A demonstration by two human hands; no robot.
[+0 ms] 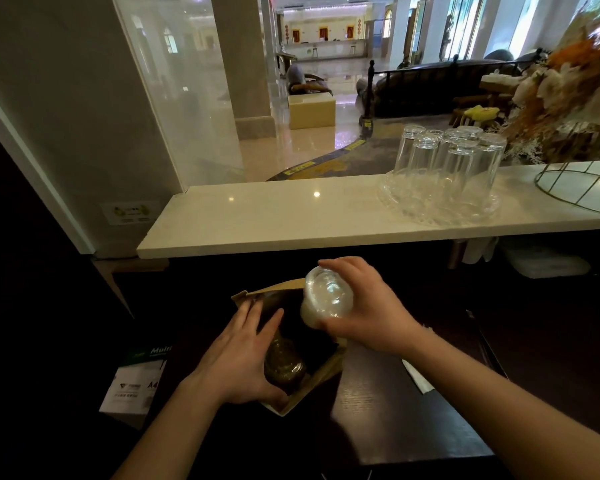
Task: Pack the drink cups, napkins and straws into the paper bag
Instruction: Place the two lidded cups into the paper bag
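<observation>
A brown paper bag (321, 377) stands open on the dark lower counter. Inside it sits a lidded cup (284, 367) of greenish-brown drink. My left hand (243, 355) rests on the bag's near-left rim, fingers spread along the opening and beside that cup. My right hand (364, 313) grips a second cup (326, 296), a pale milky drink with a clear dome lid, tilted over the bag's far-right edge. A white napkin or wrapped straw (418, 377) lies on the counter under my right forearm.
A pale stone shelf (291, 220) runs above the dark counter. On it stand several upturned glasses on a glass tray (440, 202) and a wire basket (582, 188). A ream of A4 paper (136, 382) sits to the left, below the counter.
</observation>
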